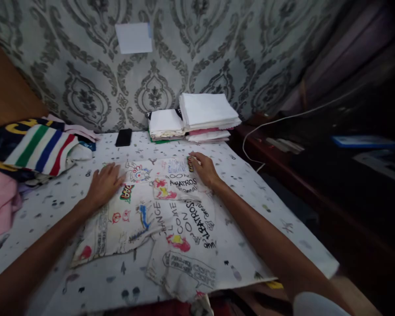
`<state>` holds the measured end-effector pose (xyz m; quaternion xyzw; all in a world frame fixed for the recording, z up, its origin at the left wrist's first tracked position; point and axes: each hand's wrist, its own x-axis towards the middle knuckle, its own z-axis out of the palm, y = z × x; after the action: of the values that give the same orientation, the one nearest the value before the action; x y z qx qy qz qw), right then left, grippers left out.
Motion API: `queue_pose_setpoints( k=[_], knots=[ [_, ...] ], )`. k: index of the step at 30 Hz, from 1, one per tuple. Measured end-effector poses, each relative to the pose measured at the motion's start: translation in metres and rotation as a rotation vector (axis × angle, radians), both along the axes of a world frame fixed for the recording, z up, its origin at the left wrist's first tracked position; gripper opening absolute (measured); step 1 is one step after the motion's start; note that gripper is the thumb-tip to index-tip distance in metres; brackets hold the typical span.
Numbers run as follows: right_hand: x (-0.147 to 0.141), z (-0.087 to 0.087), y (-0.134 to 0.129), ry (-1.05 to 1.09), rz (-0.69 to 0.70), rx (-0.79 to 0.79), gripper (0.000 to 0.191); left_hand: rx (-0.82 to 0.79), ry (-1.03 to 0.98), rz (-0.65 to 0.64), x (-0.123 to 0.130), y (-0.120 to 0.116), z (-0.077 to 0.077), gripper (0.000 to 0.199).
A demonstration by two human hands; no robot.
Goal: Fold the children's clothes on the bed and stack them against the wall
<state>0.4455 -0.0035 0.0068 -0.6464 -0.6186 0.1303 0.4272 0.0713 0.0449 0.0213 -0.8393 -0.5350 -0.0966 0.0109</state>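
A white garment (131, 224) with doodled drawings and black lettering lies spread on the table. Its upper part is folded over in a band, and two lower sections hang toward me, the right one reaching past the table's front edge. Whether it is trousers or a top I cannot tell. My left hand (105, 182) rests flat on the garment's upper left edge, fingers stretched out. At the upper right corner, my right hand (204, 170) has its fingers bent around the fabric edge, close to a coloured patch of lettering.
Folded white cloths (209, 109) stand in a stack at the back, beside a smaller folded pile (166, 123). A black phone (123, 137) lies near the wall. Crumpled clothes (41, 149) heap at the left. A white cable (283, 118) runs down on the right.
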Motion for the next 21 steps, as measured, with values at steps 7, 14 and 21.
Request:
queue_pose_setpoints(
  k=[7,14,21],
  knots=[
    [-0.005,0.005,-0.066,0.001,0.082,0.015,0.023,-0.058,-0.036,-0.685,0.098,-0.069,0.024,0.029],
    [0.004,-0.006,-0.078,-0.238,0.267,-0.004,0.014,-0.012,0.204,-0.582,0.145,-0.08,0.025,0.028],
    [0.006,0.003,-0.076,-0.373,0.293,-0.057,0.014,-0.028,0.238,-0.67,0.128,-0.077,0.034,0.032]
  ],
)
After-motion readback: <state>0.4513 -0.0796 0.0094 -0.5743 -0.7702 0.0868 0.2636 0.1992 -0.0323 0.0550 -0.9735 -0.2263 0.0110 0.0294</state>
